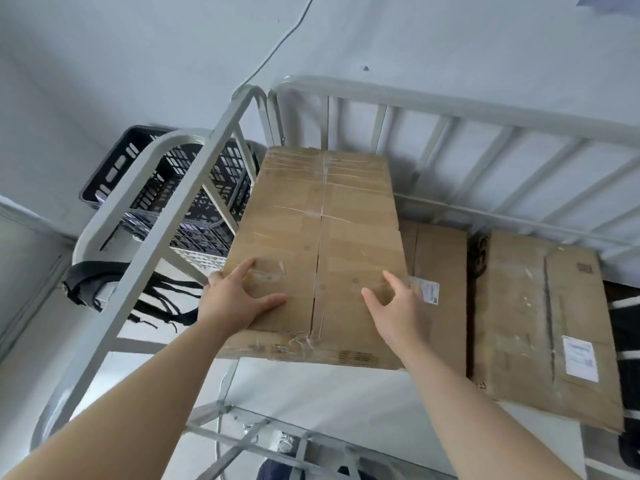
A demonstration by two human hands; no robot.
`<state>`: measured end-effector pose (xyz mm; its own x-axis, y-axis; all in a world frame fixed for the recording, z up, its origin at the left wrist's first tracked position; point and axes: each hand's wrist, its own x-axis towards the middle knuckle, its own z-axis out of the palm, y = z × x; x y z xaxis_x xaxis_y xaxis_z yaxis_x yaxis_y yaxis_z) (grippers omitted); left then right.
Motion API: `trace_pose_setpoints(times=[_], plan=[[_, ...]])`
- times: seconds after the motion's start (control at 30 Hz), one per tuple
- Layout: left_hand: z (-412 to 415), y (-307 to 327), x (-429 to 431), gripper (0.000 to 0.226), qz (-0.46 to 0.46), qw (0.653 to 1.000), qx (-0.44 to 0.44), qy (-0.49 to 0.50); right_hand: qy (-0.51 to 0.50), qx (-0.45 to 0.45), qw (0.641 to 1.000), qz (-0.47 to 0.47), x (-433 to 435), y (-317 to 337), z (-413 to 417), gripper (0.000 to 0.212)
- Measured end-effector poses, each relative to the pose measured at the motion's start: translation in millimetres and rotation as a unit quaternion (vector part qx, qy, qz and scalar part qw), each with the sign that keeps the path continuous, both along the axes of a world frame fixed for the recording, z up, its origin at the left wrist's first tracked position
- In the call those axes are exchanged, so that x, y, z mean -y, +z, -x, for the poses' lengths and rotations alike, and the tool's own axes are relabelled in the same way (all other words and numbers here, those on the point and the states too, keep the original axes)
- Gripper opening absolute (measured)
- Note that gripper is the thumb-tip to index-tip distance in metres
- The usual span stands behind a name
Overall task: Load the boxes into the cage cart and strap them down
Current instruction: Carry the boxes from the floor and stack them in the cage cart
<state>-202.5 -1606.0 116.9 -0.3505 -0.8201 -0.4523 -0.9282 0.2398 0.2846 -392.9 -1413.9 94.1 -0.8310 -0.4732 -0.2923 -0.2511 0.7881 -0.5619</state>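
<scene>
1. So, the big box [318,244] sat inside the cart [450,109], its long side running away from the person toward the back rail.
2. It lay higher than the other two boxes; what bore it underneath could not be seen.
3. Its taped centre seam faced up, and its left edge was just beside the cart's left frame.
4. The left hand [239,296] rested on the box top at the near left corner, fingers spread and fairly straight, thumb pointing inward.
5. Its outer fingers reached the box's left edge; whether they hooked over it could not be told.
6. The right hand [394,303] lay on the top near the right edge, fingers likewise apart and loose, gripping nothing.
7. Both hands were well apart, one on each side of the seam.
8. A mid box [440,271] lay lower, just right of the big box, with a white label showing beside the right hand.
9. A right box [540,323] lay flat further right, near the mid box, also labelled.
10. Black straps [104,275] hung over the cart's left frame.
11. A black crate [194,195] stood outside the cart, behind that frame, against the wall [138,64].
12. A thin cable [277,46] ran up the wall.
</scene>
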Motion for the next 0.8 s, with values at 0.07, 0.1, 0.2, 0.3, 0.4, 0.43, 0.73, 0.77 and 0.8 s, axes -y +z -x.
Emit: trace_pose_setpoints(times=[0.07, 0.1, 0.2, 0.3, 0.4, 0.43, 0.73, 0.77, 0.8], plan=[[-1.9, -14.7, 16.5, 0.105, -0.022, 1.000, -0.010, 0.004, -0.007, -0.015, 1.000, -0.009, 14.2, -13.5, -7.6, 0.059], [-2.7, -21.8, 24.7, 0.106, -0.031, 0.999, -0.014, 0.004, -0.009, -0.015, 1.000, -0.012, 21.3, -20.2, -10.9, 0.060], [-5.7, -43.2, 49.3, 0.111, -0.050, 0.999, -0.011, -0.010, -0.015, 0.012, 1.000, -0.007, 38.7, -41.0, -19.7, 0.066], [-8.2, -63.4, 69.7, 0.114, -0.069, 0.997, -0.005, -0.020, -0.006, 0.019, 0.999, -0.029, 50.7, -60.2, -28.7, 0.072], [-9.9, -82.1, 83.0, 0.117, -0.076, 0.997, 0.004, -0.023, -0.003, 0.033, 0.998, -0.048, 60.5, -75.5, -34.0, 0.077], [-10.6, -88.0, 86.1, 0.118, -0.077, 0.997, 0.004, -0.025, 0.002, 0.032, 0.998, -0.059, 63.1, -80.0, -35.5, 0.079], [-11.1, -102.9, 93.6, 0.116, -0.047, 0.995, 0.036, -0.080, 0.016, 0.011, 0.994, -0.108, 77.4, -86.6, -42.6, 0.080], [-8.7, -100.5, 91.4, 0.111, -0.026, 0.994, 0.049, -0.099, 0.026, 0.008, 0.993, -0.113, 77.7, -83.4, -43.0, 0.078], [-6.1, -97.4, 88.6, 0.104, -0.001, 0.991, 0.063, -0.122, 0.040, -0.006, 0.991, -0.124, 77.4, -79.8, -43.7, 0.075]])
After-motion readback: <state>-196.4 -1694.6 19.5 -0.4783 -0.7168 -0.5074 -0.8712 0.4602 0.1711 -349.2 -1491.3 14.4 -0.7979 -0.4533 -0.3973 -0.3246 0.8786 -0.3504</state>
